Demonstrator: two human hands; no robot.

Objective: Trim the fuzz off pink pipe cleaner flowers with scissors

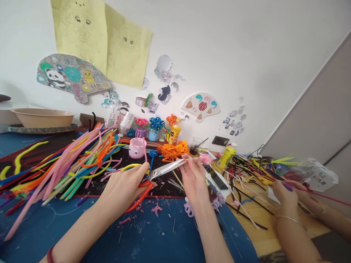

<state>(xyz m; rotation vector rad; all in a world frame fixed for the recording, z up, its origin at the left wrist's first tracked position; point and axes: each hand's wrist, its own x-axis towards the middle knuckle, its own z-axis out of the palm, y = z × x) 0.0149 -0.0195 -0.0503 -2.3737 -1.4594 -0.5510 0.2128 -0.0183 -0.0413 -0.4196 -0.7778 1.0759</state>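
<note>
My left hand [126,182] is closed round the orange-red handles of a pair of scissors [167,168], its metal blades pointing right. At the blade tips, my right hand [194,179] has its fingers pinched together; whatever they hold is too small or hidden to make out. Just beyond my left hand stands a pink fuzzy pot [136,148], a pink pipe cleaner upright at its side. A small blue pipe-cleaner flower [153,157] is behind the scissors. Pink fuzz clippings [157,209] lie scattered on the blue table below my hands.
Many coloured pipe cleaners [60,164] are heaped at left. Orange loops [174,149], finished flower pots [156,128] and an orange drink bottle [174,131] stand behind. A yellow bottle [226,156] and phone [216,177] are right. Another person's hands [285,193] work at far right.
</note>
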